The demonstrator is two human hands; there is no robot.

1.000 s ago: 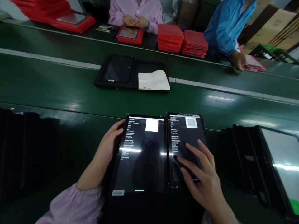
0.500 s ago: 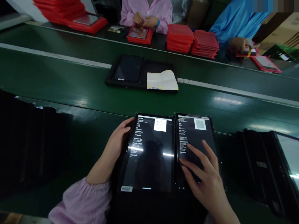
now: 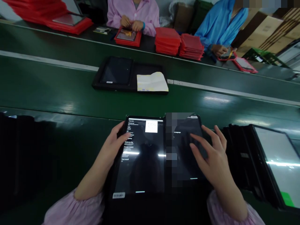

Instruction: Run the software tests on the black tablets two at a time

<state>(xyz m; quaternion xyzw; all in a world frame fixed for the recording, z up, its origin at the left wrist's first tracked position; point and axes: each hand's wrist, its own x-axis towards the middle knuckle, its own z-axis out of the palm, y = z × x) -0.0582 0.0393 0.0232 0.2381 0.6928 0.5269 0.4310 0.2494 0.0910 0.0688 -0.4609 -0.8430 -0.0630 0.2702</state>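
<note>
beside the green belt (image 3: 82, 103), left hand (image 3: 111, 145) gripping larger tablet (image 3: 142, 162), right hand (image 3: 214, 153) open over smaller tablet (image 3: 184, 156)

The left tablet (image 3: 145, 165) lies face up at lower center, its black screen lit with white text, a bright square near the top, a pale label below. Just beside it, the right tablet (image 3: 182, 156) shows a dark, seemingly lit, partly pixelated screen.

The left hand (image 3: 111, 148) grips the left tablet (image 3: 142, 156) by its left edge; the right hand (image 3: 212, 154) hovers at the right tablet (image 3: 185, 147), beside it.
</note>
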